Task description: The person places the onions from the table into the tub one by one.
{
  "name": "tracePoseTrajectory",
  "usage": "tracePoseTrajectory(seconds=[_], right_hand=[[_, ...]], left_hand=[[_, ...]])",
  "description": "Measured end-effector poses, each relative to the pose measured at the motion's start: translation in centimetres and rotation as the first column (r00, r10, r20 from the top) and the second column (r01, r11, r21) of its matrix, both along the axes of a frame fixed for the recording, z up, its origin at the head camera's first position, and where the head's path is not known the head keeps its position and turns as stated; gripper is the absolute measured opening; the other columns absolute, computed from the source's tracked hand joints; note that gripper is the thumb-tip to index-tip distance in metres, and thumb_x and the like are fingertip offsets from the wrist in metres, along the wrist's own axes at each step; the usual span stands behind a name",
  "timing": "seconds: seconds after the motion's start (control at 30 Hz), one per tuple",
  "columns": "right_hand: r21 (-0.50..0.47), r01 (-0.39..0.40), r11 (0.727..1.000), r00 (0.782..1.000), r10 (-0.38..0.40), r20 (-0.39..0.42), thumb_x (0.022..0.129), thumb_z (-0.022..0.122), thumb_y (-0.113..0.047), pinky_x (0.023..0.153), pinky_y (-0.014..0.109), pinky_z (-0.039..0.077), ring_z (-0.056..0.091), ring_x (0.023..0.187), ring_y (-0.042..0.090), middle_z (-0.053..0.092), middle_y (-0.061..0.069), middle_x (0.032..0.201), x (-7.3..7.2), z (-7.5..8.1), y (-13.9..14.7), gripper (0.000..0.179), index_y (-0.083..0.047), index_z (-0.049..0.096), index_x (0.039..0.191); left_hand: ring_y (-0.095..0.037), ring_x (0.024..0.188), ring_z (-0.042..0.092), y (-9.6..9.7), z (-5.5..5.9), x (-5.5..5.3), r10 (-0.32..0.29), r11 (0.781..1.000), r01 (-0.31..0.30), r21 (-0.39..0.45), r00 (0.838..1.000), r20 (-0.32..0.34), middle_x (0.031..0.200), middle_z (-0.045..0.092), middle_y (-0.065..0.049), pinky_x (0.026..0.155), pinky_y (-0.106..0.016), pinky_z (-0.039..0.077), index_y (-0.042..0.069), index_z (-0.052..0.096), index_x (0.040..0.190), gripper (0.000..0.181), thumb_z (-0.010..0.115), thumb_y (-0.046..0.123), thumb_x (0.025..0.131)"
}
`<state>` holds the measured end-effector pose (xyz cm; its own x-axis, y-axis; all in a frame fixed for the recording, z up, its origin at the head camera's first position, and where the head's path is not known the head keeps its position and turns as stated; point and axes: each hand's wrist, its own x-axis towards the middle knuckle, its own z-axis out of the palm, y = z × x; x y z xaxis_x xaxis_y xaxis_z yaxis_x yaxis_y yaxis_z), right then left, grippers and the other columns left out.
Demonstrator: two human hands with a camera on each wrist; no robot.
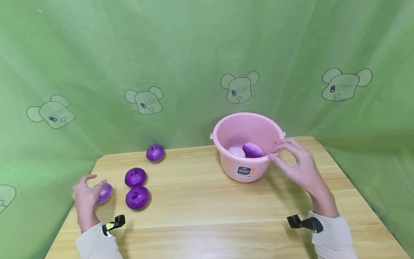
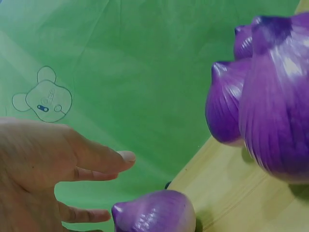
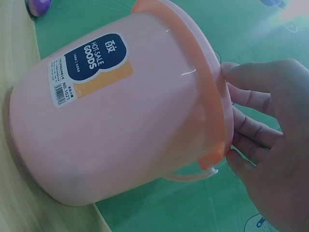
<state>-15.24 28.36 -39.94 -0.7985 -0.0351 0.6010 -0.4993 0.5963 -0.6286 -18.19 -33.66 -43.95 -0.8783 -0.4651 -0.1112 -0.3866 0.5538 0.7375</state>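
Note:
On the table's left side, my left hand [image 1: 86,196] reaches round a purple onion [image 1: 105,193], thumb and fingers spread apart. In the left wrist view that onion [image 2: 157,212] lies just beyond the fingertips; whether they touch it I cannot tell. My right hand [image 1: 300,165] pinches the rim of a pink bucket [image 1: 244,169] at its right side, as the right wrist view also shows with the hand [image 3: 275,121] at the rim. Inside the bucket lie a purple onion [image 1: 253,150] and a paler round one [image 1: 237,151].
Right of my left hand, two purple onions, a rear one [image 1: 135,177] and a front one [image 1: 137,198], sit close together. Another onion [image 1: 155,153] stands near the back edge of the wooden table [image 1: 200,212]. A green curtain [image 1: 194,54] surrounds the table's back and sides.

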Motion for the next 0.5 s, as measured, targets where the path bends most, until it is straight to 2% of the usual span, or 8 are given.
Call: tracePoseTrajectory(seconds=[0.33,0.5], right_hand=[[0.009,0.000,1.000,1.000,0.000,-0.004,0.081,0.084,0.001,0.114,0.022,0.035,0.054,0.121,0.003,0.067,-0.002,0.118,-0.10,0.16,0.07,0.025,-0.016,0.072,0.095],[0.004,0.001,1.000,1.000,-0.001,0.001,0.081,0.085,0.001,0.115,0.022,0.035,0.054,0.121,0.003,0.067,-0.002,0.118,-0.06,0.21,-0.02,0.026,-0.017,0.072,0.095]], left_hand=[[-0.065,0.139,0.015,-0.54,-0.46,0.18,-0.031,1.000,0.031,0.002,0.998,0.045,0.153,0.018,-0.044,0.106,-0.081,0.024,0.006,0.035,0.156,0.073,0.069,0.031,0.097],[-0.066,0.139,0.015,-0.92,-0.94,0.06,-0.025,1.000,0.025,0.006,0.999,0.031,0.152,0.018,-0.044,0.106,-0.082,0.024,0.006,0.037,0.155,0.072,0.071,0.027,0.095]])
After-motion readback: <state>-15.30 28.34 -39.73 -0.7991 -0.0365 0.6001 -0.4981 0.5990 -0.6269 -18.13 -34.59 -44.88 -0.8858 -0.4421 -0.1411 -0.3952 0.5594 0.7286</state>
